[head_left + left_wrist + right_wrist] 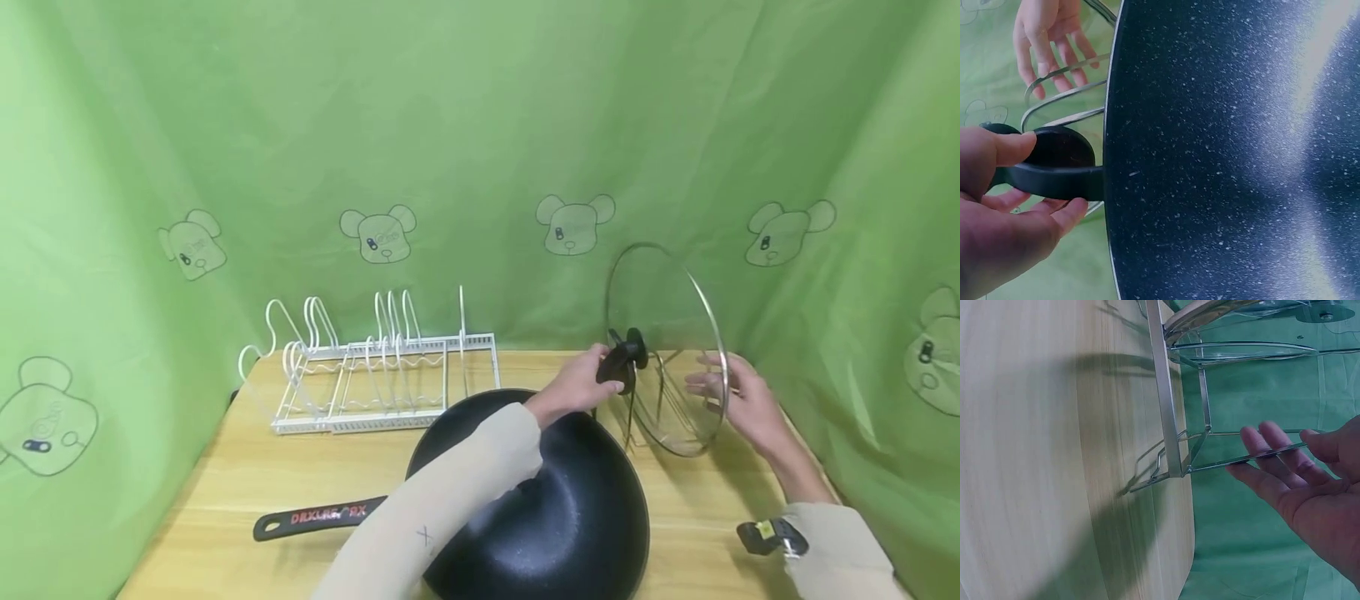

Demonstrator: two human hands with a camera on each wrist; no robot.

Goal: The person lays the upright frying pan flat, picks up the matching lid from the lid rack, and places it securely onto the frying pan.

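Note:
My left hand [573,383] pinches the black handle [1054,178] of a glass lid [675,333], thumb on top and fingers below. The lid stands on edge, overlapping a small metal wire rack [1169,394] on the table; its rim sits right at the rack's frame in the right wrist view. Behind the lid's right edge in the head view is my right hand [738,400]. Its fingers [1272,472] are loosely extended along a wire of that rack. Under my left arm lies a black wok [562,517], hiding part of the rack in the left wrist view.
A white wire dish rack [382,421] stands at the back left of the wooden table [247,483]. The wok's long handle [318,517] points left. Green curtains [480,125] with mouse-face drawings surround the table. A black device [772,537] sits at my right sleeve.

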